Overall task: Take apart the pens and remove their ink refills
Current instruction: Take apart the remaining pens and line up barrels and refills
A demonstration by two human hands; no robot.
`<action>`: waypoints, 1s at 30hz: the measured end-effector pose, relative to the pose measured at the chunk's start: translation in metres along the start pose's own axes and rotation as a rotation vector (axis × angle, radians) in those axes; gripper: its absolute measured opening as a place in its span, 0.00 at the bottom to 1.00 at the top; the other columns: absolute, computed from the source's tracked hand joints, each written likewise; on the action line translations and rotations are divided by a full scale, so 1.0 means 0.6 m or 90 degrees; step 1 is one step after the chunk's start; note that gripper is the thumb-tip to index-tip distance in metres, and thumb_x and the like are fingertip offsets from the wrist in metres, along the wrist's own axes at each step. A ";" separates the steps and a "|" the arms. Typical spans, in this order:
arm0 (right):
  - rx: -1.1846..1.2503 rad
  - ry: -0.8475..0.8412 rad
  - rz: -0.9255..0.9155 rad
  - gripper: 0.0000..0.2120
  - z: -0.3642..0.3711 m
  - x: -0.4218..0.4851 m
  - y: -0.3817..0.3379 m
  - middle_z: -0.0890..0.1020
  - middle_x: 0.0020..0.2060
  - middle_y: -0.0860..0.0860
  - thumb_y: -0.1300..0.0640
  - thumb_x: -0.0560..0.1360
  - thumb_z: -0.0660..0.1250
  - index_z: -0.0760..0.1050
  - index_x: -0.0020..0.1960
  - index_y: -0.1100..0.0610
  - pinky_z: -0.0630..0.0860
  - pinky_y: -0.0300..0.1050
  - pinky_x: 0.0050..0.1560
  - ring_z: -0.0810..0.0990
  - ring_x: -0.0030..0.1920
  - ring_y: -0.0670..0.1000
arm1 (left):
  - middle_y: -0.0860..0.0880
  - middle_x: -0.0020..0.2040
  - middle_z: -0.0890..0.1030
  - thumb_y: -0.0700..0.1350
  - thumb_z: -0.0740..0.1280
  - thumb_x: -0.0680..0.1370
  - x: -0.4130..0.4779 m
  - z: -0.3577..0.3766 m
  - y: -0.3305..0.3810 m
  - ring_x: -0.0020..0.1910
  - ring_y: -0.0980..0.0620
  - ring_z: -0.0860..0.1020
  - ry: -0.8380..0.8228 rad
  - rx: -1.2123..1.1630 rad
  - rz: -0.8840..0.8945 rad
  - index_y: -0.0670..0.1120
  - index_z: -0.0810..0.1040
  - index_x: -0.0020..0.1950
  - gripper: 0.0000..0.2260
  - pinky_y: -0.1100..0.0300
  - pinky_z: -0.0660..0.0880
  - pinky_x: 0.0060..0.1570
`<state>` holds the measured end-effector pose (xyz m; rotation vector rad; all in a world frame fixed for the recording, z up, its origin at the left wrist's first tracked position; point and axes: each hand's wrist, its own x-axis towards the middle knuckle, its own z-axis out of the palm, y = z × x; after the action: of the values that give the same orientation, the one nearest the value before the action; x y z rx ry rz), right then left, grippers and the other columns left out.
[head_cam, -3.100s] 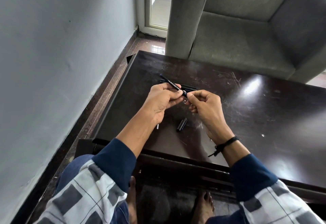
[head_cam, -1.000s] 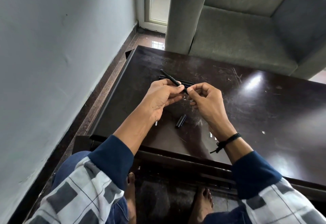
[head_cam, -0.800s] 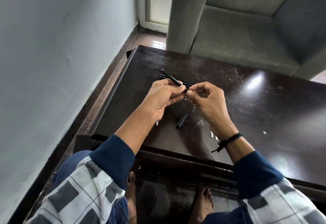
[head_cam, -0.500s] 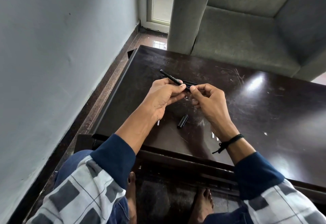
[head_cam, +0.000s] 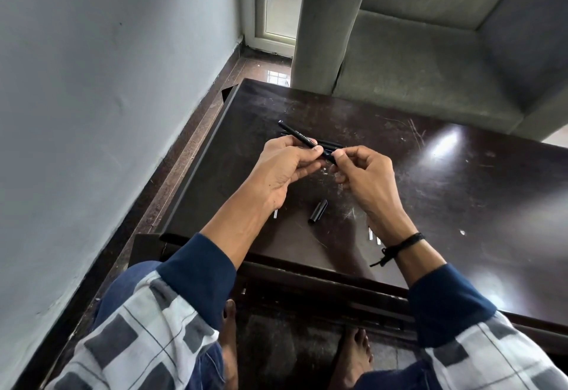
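Black pen [head_cam: 299, 137] pinched above the dark table [head_cam: 461, 193]: barrel in left hand [head_cam: 284, 171], tip end in right hand [head_cam: 364, 176]. Risks tip piece springing off, rolling away if twisted carelessly.

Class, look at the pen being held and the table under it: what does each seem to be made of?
Pen: probably plastic, matte black, with pale printed lettering on the barrel; it is gripped by both hands.
Table: likely dark varnished wood or veneer; glossy, given the bright window glare, and covered in fine scratches.
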<state>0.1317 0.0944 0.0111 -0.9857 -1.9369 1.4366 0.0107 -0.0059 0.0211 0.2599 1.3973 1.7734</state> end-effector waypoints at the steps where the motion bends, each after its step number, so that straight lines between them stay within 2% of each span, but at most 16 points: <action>1: 0.004 -0.005 0.001 0.05 0.000 0.000 0.000 0.85 0.35 0.49 0.54 0.81 0.70 0.83 0.48 0.54 0.75 0.39 0.37 0.79 0.32 0.42 | 0.42 0.46 0.85 0.32 0.72 0.76 0.000 0.000 0.000 0.46 0.46 0.85 0.000 0.000 -0.001 0.36 0.81 0.56 0.09 0.60 0.83 0.49; 3: 0.001 -0.008 -0.008 0.03 0.000 -0.001 0.000 0.85 0.35 0.49 0.57 0.80 0.71 0.83 0.47 0.55 0.75 0.39 0.37 0.79 0.33 0.43 | 0.42 0.46 0.85 0.32 0.72 0.76 0.000 -0.001 0.000 0.46 0.46 0.86 -0.001 -0.001 -0.004 0.36 0.81 0.56 0.09 0.60 0.83 0.48; 6: -0.007 -0.010 -0.028 0.02 -0.003 0.001 0.001 0.84 0.35 0.48 0.59 0.77 0.74 0.83 0.47 0.53 0.77 0.44 0.41 0.79 0.35 0.44 | 0.42 0.45 0.85 0.32 0.71 0.76 0.001 -0.002 0.000 0.47 0.46 0.86 -0.002 -0.002 -0.004 0.36 0.81 0.55 0.09 0.60 0.83 0.48; 9: -0.005 -0.011 -0.022 0.04 -0.003 -0.001 0.001 0.85 0.38 0.50 0.54 0.75 0.77 0.82 0.48 0.52 0.79 0.47 0.44 0.80 0.38 0.45 | 0.42 0.47 0.85 0.32 0.71 0.76 -0.001 -0.001 0.000 0.47 0.47 0.85 0.002 0.005 -0.001 0.34 0.80 0.58 0.10 0.59 0.83 0.51; 12: -0.001 0.004 -0.006 0.06 -0.001 -0.001 0.000 0.83 0.37 0.46 0.48 0.76 0.74 0.82 0.47 0.50 0.78 0.44 0.40 0.80 0.34 0.43 | 0.40 0.50 0.85 0.32 0.71 0.76 0.000 -0.002 0.000 0.49 0.46 0.85 0.005 0.009 0.004 0.33 0.80 0.59 0.11 0.59 0.83 0.50; 15: -0.019 0.004 0.001 0.07 0.001 0.001 0.000 0.84 0.38 0.47 0.46 0.78 0.72 0.82 0.47 0.49 0.76 0.42 0.40 0.81 0.34 0.42 | 0.40 0.50 0.85 0.32 0.71 0.76 0.000 -0.002 0.001 0.49 0.45 0.85 0.007 0.009 0.003 0.33 0.80 0.59 0.11 0.59 0.83 0.49; 18: -0.019 -0.006 0.000 0.08 0.001 -0.001 -0.001 0.85 0.41 0.50 0.47 0.79 0.71 0.82 0.48 0.51 0.76 0.38 0.39 0.81 0.35 0.43 | 0.41 0.49 0.85 0.32 0.71 0.76 0.002 -0.003 0.000 0.49 0.45 0.85 0.005 0.010 0.003 0.34 0.81 0.58 0.10 0.59 0.83 0.50; 21: -0.015 -0.008 -0.008 0.07 0.002 -0.002 0.000 0.85 0.39 0.50 0.50 0.80 0.70 0.83 0.48 0.52 0.75 0.36 0.37 0.80 0.34 0.42 | 0.41 0.48 0.85 0.32 0.71 0.76 0.004 -0.004 0.000 0.48 0.45 0.85 0.004 0.009 0.002 0.35 0.81 0.57 0.10 0.59 0.83 0.50; 26: -0.016 -0.014 -0.022 0.01 0.000 -0.001 0.003 0.85 0.38 0.51 0.58 0.77 0.74 0.83 0.47 0.54 0.77 0.42 0.41 0.80 0.35 0.44 | 0.42 0.45 0.84 0.32 0.72 0.76 0.005 -0.004 -0.002 0.45 0.47 0.85 0.004 0.009 0.003 0.36 0.81 0.55 0.09 0.57 0.82 0.53; 27: -0.019 -0.011 -0.030 0.02 -0.001 0.000 0.003 0.85 0.39 0.50 0.58 0.76 0.75 0.83 0.47 0.53 0.78 0.43 0.42 0.80 0.37 0.44 | 0.42 0.45 0.84 0.32 0.72 0.76 0.005 -0.004 -0.002 0.45 0.47 0.85 0.005 0.009 0.004 0.36 0.81 0.55 0.09 0.57 0.82 0.54; 30: -0.028 -0.007 -0.035 0.06 -0.003 -0.001 0.003 0.85 0.43 0.51 0.53 0.73 0.78 0.82 0.48 0.50 0.80 0.44 0.44 0.82 0.41 0.47 | 0.42 0.46 0.84 0.32 0.72 0.76 0.005 -0.004 -0.002 0.45 0.47 0.85 0.008 0.003 0.008 0.35 0.81 0.56 0.09 0.56 0.82 0.54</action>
<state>0.1338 0.0952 0.0098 -0.9380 -1.9965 1.3774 0.0081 -0.0052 0.0181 0.2620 1.4117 1.7846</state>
